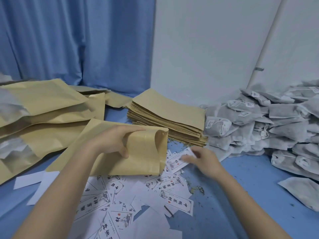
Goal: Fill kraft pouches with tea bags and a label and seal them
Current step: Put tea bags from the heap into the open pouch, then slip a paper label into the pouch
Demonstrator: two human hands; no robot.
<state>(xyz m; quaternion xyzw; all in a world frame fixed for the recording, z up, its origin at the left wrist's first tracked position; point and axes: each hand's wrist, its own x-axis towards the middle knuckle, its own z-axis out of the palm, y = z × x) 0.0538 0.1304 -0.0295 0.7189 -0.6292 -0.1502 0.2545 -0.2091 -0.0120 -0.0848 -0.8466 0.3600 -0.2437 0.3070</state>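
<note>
My left hand (119,144) grips the kraft pouch (138,152) near its open mouth, lying on the blue surface (241,195). My right hand (202,158) is blurry beside 1 label (179,160), so I cannot tell if it holds it. The label looks thin, light and bendy; I would pinch its edge softly.

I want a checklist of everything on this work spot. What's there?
Surface: blue cloth, speckled with tea crumbs.
Job's things: open kraft pouch; stack of flat pouches; filled pouches at left; tea bag heap at right; scattered labels.
Clutter: blank paper strips.
Grips: left hand holds the open pouch; right hand pinches a label, blurred.
Cables: nothing seen.
Surroundings: blue curtain, white wall, white pole.
</note>
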